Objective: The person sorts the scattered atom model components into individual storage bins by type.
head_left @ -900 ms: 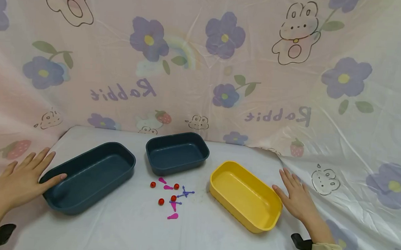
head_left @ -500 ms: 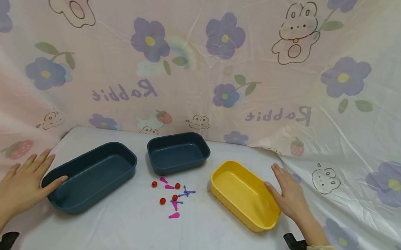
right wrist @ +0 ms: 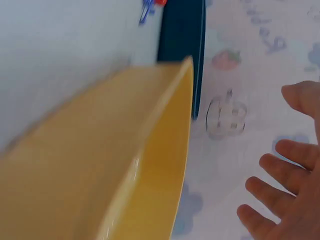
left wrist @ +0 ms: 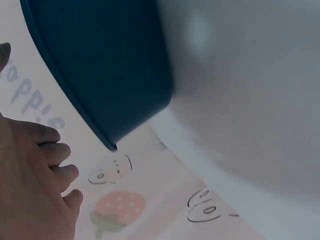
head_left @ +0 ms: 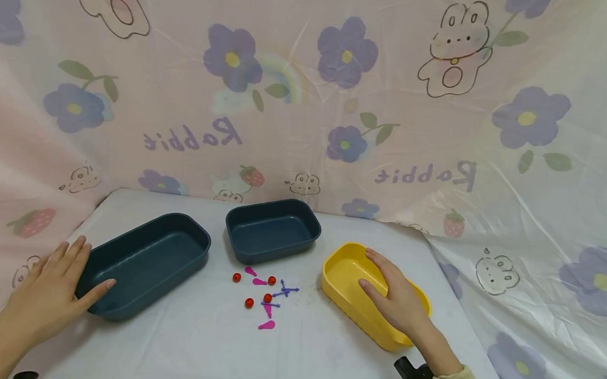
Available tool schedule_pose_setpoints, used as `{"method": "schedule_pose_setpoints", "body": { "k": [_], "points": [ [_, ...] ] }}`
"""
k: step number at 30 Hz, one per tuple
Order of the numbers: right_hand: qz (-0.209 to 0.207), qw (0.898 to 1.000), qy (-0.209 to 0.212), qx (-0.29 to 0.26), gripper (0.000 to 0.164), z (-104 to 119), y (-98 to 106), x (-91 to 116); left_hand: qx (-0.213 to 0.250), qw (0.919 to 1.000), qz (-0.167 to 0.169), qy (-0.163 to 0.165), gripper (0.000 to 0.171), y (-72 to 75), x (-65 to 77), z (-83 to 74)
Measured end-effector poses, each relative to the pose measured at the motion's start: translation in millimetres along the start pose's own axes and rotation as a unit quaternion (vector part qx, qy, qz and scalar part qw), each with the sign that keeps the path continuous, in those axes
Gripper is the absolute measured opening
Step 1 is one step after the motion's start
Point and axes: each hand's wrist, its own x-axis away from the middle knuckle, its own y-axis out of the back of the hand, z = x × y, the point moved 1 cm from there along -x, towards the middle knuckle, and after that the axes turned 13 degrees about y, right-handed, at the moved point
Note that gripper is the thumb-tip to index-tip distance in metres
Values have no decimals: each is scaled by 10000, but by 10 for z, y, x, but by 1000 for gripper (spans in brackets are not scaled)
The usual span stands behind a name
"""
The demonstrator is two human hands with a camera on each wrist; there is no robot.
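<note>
My left hand [head_left: 52, 294] hovers with fingers spread at the near left end of a long dark blue tray [head_left: 151, 287], its thumb overlapping the tray's rim in the head view. Over the yellow tray [head_left: 351, 313] is my right hand [head_left: 395, 295], fingers extended and holding nothing. In the right wrist view its fingers appear apart from the yellow wall. Between the trays lie several red beads [head_left: 249, 303], several pink bulb-shaped pieces [head_left: 267, 325] and a few thin purple rod-like pieces [head_left: 286, 291], scattered loosely on the white cloth.
A smaller dark blue tray [head_left: 273, 242] stands at the back middle, in front of the hanging cloth [head_left: 286, 115] printed with rabbits and flowers. White cloth [head_left: 200, 349] covers the table. On the right the cloth [head_left: 532, 312] falls in folds.
My right hand has moved left and inward, from beside the yellow tray to above it. My left hand has shifted slightly right and down. The trays and small pieces stay in place.
</note>
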Motion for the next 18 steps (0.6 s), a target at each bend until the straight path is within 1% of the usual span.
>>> {"method": "schedule_pose_setpoints", "body": {
  "k": [6, 7, 10, 14, 18],
  "points": [
    [82, 9993, 61, -367, 60, 251, -201, -210, 232, 9995, 204, 25, 100, -61, 108, -62],
    [78, 9988, 104, -465, 58, 284, -242, -239, 252, 9993, 276, 58, 100, -71, 121, -72],
    [56, 9972, 311, -683, 56, 361, -378, -320, 288, 9988, 356, 144, 102, -110, 173, -108],
    [94, 9947, 544, -872, 54, 440, -569, -408, 306, 9988, 317, 206, 103, -163, 239, -135],
    [328, 9913, 527, -1161, 50, 509, -750, -462, 358, 9985, 303, 267, 105, -189, 287, -142]
  ]
}}
